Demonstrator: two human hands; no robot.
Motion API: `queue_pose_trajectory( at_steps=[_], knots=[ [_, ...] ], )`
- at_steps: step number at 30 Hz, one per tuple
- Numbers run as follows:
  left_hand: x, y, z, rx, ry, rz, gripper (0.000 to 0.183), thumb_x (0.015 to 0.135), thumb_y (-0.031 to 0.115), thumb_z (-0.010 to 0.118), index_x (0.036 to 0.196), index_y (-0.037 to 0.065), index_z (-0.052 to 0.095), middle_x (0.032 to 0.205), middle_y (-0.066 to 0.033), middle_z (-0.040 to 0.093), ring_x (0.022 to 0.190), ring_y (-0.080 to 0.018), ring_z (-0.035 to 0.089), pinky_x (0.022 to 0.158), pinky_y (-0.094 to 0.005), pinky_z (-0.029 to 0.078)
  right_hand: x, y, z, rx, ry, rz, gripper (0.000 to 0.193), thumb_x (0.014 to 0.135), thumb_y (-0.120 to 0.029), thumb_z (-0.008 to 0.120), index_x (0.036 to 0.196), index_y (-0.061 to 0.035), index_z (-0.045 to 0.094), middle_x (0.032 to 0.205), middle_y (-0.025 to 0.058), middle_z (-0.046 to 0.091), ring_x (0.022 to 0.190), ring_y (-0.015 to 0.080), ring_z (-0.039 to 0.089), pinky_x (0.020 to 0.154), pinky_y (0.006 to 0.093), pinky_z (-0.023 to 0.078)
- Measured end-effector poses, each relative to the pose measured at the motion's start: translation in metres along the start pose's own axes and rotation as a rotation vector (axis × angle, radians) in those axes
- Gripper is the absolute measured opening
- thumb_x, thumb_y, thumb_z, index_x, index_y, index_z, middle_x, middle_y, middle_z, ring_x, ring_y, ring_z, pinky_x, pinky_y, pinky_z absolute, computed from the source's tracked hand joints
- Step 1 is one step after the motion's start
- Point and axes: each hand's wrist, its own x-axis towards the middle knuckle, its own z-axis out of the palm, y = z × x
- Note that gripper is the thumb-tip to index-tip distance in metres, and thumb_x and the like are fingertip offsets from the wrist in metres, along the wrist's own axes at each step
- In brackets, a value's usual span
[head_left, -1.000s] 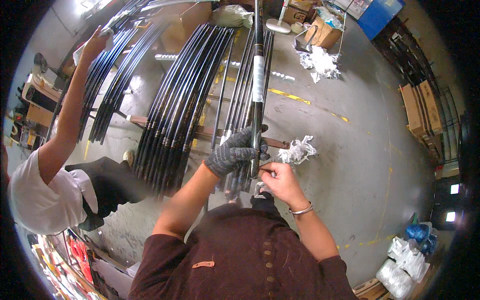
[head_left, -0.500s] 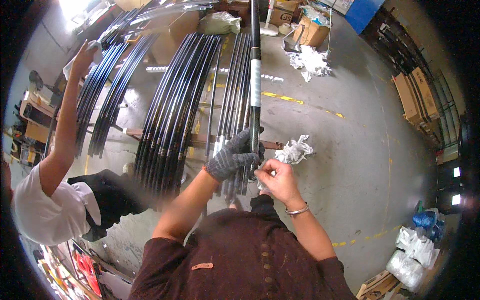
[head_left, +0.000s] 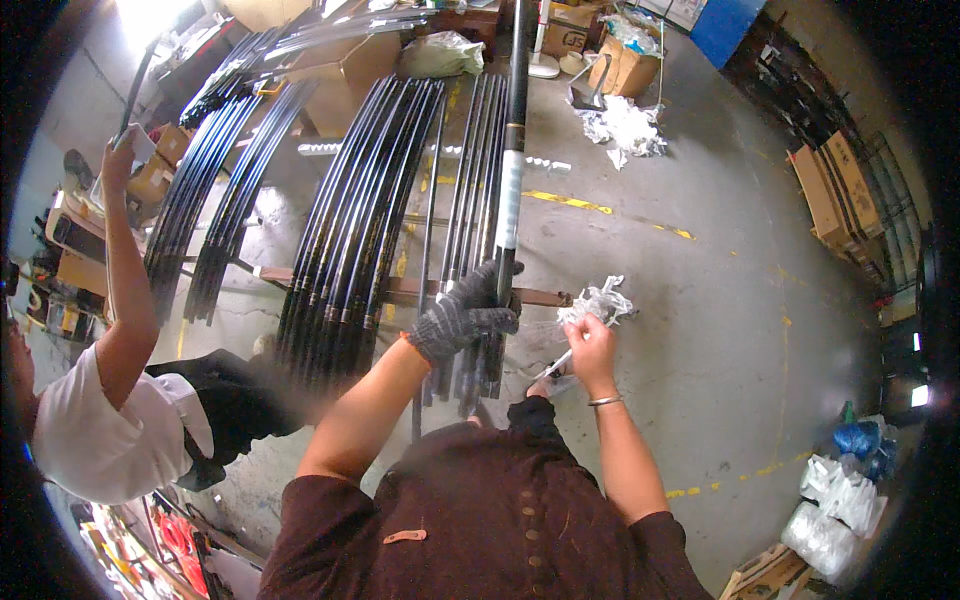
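In a grey knitted glove, my left hand [head_left: 462, 315] is closed around a long black pole [head_left: 518, 95] that stands nearly upright in front of me. A pale whitish section [head_left: 509, 200] covers the pole just above the glove. Bare and wearing a bangle, my right hand [head_left: 593, 355] is apart from the pole, to its right. Its fingers pinch a thin whitish strip [head_left: 556, 368] that slants down to the left. Just beyond those fingers is a crumpled heap of white scraps [head_left: 602, 296].
Rows of black poles [head_left: 350, 220] rest across a brown rail [head_left: 415, 290]. At left, a co-worker in a white shirt [head_left: 125, 430] holds up a rod with a white cloth. More scraps [head_left: 622, 130] lie by a carton [head_left: 628, 70]; plastic-wrapped bundles [head_left: 820, 535] sit lower right.
My right hand has moved from the pole's lower end out to the right, with the strip now showing. The pole has tilted slightly. The co-worker's raised hand has shifted left.
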Motion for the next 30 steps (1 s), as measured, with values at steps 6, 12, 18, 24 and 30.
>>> queue_pose_trajectory(
  at_steps=[6, 12, 18, 24, 30],
  knots=[
    [-0.001, 0.005, -0.009, -0.030, -0.168, 0.007, 0.065, 0.081, 0.003, 0.068, 0.138, 0.005, 0.037, 0.092, -0.0028, 0.055, 0.086, -0.0132, 0.056, 0.083, -0.0341, 0.052, 0.014, 0.023, -0.013, -0.168, 0.118, -0.024, 0.024, 0.078, -0.014, 0.069, 0.068, -0.0004, 0.052, 0.058, 0.0138, 0.053, 0.052, 0.0259, 0.050, 0.054, 0.0371, 0.041],
    [-0.005, 0.017, -0.015, -0.016, -0.126, -0.035, 0.068, 0.081, 0.003, 0.069, 0.140, 0.007, 0.036, 0.091, -0.0020, 0.056, 0.084, -0.0137, 0.057, 0.081, -0.0336, 0.052, 0.022, 0.077, -0.050, -0.258, 0.173, 0.208, 0.025, 0.078, -0.016, 0.071, 0.068, -0.0011, 0.054, 0.061, 0.0127, 0.057, 0.056, 0.0228, 0.053, 0.056, 0.0364, 0.043],
    [-0.009, 0.014, -0.008, -0.014, -0.105, 0.064, 0.065, 0.081, 0.001, 0.068, 0.138, 0.008, 0.038, 0.086, -0.0024, 0.056, 0.079, -0.0123, 0.057, 0.072, -0.0298, 0.050, 0.010, 0.122, -0.078, -0.297, 0.302, 0.208, 0.026, 0.078, -0.016, 0.071, 0.067, -0.0012, 0.053, 0.059, 0.0085, 0.054, 0.056, 0.0182, 0.047, 0.057, 0.0345, 0.043],
    [-0.007, 0.014, 0.000, -0.005, -0.084, 0.126, 0.065, 0.081, 0.002, 0.068, 0.138, 0.008, 0.038, 0.084, -0.0018, 0.055, 0.075, -0.0113, 0.055, 0.067, -0.0285, 0.048, -0.010, 0.155, -0.086, -0.255, 0.303, 0.247, 0.027, 0.079, -0.015, 0.072, 0.066, -0.0015, 0.052, 0.059, 0.0048, 0.051, 0.058, 0.0145, 0.042, 0.057, 0.0318, 0.040],
    [-0.009, 0.020, 0.003, -0.004, 0.103, 0.178, 0.067, 0.078, 0.004, 0.070, 0.137, 0.010, 0.039, 0.086, -0.0009, 0.055, 0.070, -0.0102, 0.055, 0.059, -0.0249, 0.047, -0.029, 0.239, -0.113, 0.078, 0.433, 0.617, 0.019, 0.084, -0.015, 0.065, 0.073, -0.0076, 0.052, 0.060, -0.0026, 0.047, 0.054, 0.0067, 0.040, 0.044, 0.0222, 0.032]
  ],
)
